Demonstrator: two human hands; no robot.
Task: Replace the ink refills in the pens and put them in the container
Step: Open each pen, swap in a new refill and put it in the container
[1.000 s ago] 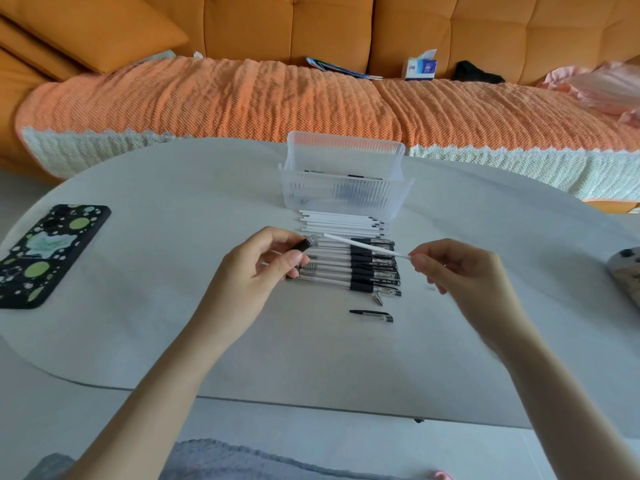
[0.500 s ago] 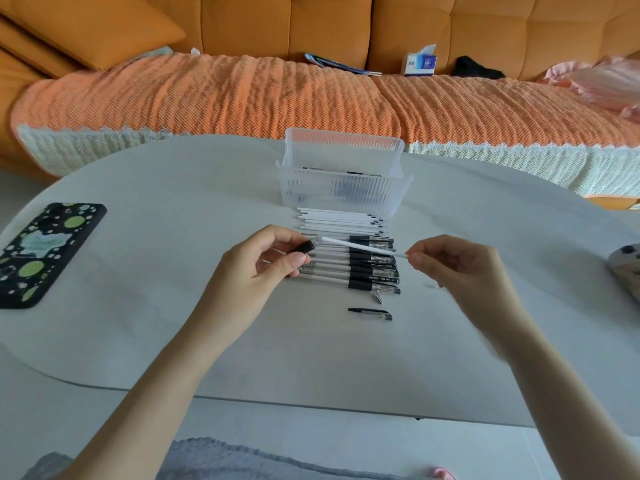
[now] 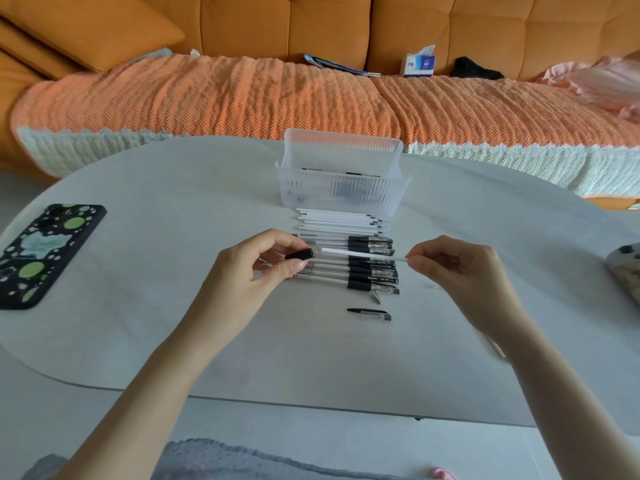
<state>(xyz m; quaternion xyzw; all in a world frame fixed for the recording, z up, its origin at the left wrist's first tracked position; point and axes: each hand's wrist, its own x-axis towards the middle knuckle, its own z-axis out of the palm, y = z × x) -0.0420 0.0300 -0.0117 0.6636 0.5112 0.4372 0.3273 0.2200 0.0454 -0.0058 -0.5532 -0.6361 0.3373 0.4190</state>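
Since the refill (image 3: 363,254) is a light, thin, probably bendy tube, it seems best pinched close to its end. It runs from the barrel (image 3: 298,255) gripped in the left hand (image 3: 249,275) to the pinching fingertips of the right hand (image 3: 460,268), above the pens (image 3: 370,277), with the container (image 3: 343,192) just beyond on the far side.

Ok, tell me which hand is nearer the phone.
Left. The left hand holds a pen barrel some way right of the phone; the right hand is farther right still, pinching the refill.
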